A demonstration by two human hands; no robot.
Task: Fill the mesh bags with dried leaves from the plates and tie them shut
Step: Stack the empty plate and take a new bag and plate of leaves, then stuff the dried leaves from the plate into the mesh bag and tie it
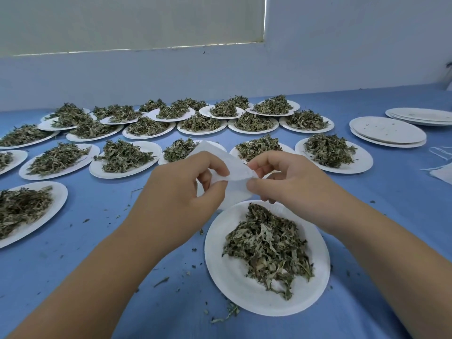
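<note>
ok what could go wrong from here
The left hand and right hand pinch the mesh bag at one edge; if its mouth is not opened wide, leaves may spill onto the blue cloth, already littered with crumbs. The right forearm hangs over the plate and could knock it.

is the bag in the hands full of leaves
No, the bag between the left hand and right hand looks flat and empty; the leaves lie on the plate.

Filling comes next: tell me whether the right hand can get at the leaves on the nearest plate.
Probably yes: the right hand is held close by the leaves with nothing between, though it is pinching the bag.
</note>
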